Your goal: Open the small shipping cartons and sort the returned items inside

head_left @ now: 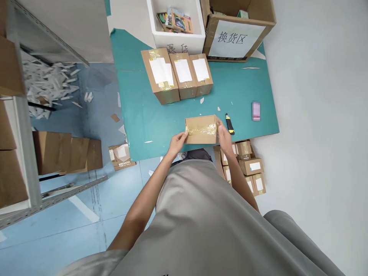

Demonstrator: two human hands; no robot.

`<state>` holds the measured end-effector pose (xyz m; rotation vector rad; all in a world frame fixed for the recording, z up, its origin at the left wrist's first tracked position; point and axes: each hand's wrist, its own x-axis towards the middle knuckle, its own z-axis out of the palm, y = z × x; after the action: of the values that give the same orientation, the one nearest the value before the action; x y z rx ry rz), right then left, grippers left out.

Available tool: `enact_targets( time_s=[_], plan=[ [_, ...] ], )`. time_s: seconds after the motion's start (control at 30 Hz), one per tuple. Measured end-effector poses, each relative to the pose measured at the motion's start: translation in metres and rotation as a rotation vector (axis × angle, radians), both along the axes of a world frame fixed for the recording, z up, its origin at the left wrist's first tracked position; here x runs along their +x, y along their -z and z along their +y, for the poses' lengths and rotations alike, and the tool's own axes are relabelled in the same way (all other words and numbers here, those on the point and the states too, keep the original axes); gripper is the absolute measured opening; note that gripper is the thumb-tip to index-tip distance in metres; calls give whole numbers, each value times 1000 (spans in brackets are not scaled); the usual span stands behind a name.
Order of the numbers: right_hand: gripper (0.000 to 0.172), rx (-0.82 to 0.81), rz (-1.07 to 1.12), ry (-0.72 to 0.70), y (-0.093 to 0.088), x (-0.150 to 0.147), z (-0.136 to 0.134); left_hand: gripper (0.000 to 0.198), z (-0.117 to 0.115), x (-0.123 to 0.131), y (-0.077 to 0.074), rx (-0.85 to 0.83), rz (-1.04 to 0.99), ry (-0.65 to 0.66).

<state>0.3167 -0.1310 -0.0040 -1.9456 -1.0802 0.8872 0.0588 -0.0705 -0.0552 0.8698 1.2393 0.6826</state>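
A small cardboard box [201, 135] with shiny clear tape across its top is at the near edge of the green table [138, 126]. At its left end, my left hand [177, 143] grips it with the thumb by the corner. My right hand [224, 137] closes on the opposite end, its fingertips partly behind the box. Just right of that hand lies a black and yellow box cutter [229, 124]. Farther back, three taped cardboard boxes with white labels stand in a row, the largest box [163, 92] on the left.
A white bin [178, 40] holding booklets and a large open carton [255, 42] with a paper sign stand at the back. A phone [255, 111] lies at right. Several labelled boxes [251, 167] are stacked below the table; metal shelving [27, 153] stands left.
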Motion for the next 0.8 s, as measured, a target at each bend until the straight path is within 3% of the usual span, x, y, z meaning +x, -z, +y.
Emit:
enact_targets(
  time_s=[0.17,0.27,0.33,0.43,0.57,0.8],
  plan=[
    [90,53,150,20,-10,-22,-2,77,-4,-6,-35,66,38,-65],
    [86,59,266,-20,0,-35,-2,65,-5,-26,-49,123,153,-79],
    [91,20,285,-27,12,-46,-1,58,-4,-38,-50,132,234,-75],
    [99,-5,271,-24,31,-61,0,58,-3,-51,-43,100,252,-90],
    [95,23,281,-33,43,-64,0,69,-5,-56,-30,101,227,-77],
    [85,23,211,28,43,-18,-7,74,-8,-54,7,64,220,-26]
  ],
)
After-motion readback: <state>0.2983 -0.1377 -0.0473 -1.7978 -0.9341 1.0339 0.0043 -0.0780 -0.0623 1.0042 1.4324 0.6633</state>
